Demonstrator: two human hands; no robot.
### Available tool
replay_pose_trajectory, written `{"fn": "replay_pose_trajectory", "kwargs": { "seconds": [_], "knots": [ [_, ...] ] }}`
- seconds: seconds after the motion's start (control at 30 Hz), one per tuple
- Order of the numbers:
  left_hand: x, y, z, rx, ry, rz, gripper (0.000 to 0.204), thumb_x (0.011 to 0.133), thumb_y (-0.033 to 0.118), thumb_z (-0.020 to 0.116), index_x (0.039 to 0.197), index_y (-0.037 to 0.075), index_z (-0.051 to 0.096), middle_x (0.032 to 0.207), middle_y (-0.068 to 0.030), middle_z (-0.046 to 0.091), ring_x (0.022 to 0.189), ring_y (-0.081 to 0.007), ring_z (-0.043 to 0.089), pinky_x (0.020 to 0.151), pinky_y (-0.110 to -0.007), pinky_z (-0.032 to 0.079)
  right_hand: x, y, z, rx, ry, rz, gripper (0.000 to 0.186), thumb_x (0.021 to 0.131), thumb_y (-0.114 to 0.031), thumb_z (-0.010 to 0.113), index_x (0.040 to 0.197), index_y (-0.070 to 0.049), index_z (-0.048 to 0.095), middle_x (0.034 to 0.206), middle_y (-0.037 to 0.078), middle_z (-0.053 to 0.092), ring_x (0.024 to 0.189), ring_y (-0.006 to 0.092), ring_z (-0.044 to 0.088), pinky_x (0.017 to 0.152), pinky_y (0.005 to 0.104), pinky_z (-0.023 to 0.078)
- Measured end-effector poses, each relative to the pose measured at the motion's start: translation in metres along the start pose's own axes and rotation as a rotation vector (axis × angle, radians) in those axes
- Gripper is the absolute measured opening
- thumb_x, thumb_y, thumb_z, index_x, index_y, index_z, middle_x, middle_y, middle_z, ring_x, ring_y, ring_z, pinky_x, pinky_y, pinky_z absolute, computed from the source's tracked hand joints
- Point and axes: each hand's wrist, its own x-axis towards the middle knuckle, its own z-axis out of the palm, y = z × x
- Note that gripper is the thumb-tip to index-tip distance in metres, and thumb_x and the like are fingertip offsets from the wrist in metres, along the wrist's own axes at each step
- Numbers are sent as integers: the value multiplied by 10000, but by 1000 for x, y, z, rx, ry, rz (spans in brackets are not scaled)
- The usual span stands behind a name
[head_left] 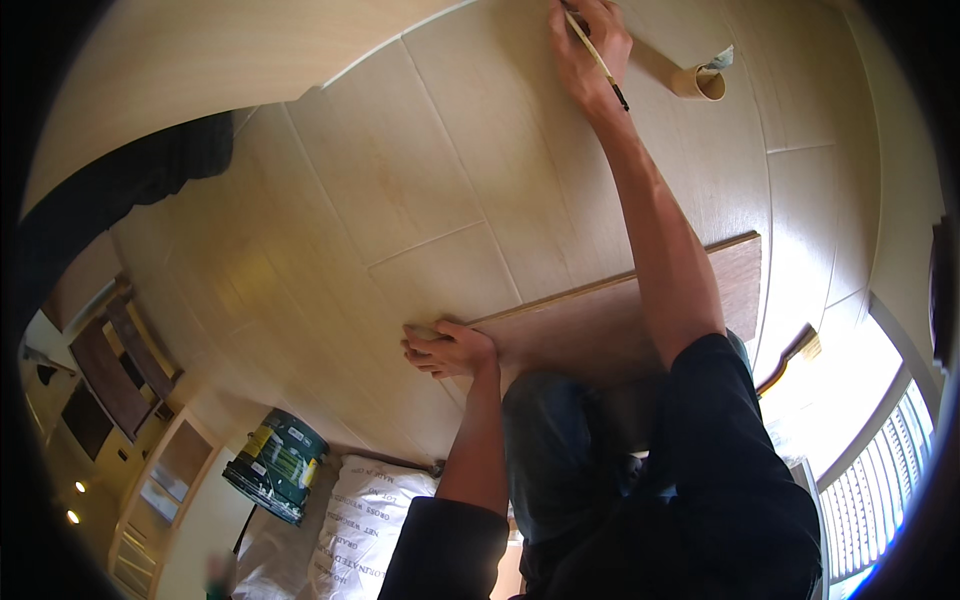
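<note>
My right hand (592,45) is at the far edge of the view, closed in a pencil-like grip. Between its fingers is a thin pale stick (598,60), whose dark end points back toward my wrist; its other end is cut off by the frame. My left hand (455,350) rests low on the tiled surface at the left end of a long wooden plank (570,320). Its fingers curl round a small greyish piece (425,333), too covered to name. My right forearm passes over the plank.
Right of my right hand lies a small tan cup (698,83) with something pale sticking out. A wooden-handled brush (790,362) lies at the right. A dark green bucket (278,465) and a white printed sack (365,515) stand at the lower left. Dark cloth (130,180) shows at upper left.
</note>
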Motion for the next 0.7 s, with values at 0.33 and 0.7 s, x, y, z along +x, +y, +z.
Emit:
{"fn": "replay_pose_trajectory", "kwargs": {
  "seconds": [0.33, 0.7],
  "knots": [
    [0, -3, 3, -10, 8, 8, 577, 953, 375, 442, 1481, 142, 444, 1503, -198, 389, 1361, -373, 385, 1075, -580, 314, 1, 2, 4, -18, -80, -118, 183, 888, -88, 684, 1046, -15, 739, 964, 171, 726, 978, 372, 655, 872, 464, 539],
    [2, 0, -6, -53, -116, -39, 649, 977, 421, 447, 1552, 132, 371, 1585, -225, 286, 1448, -413, 293, 1129, -640, 246, 1, 1, 1, -20, -121, -121, 207, 890, -93, 679, 1070, -3, 728, 991, 190, 720, 1002, 383, 652, 890, 470, 535]
  ]
}}
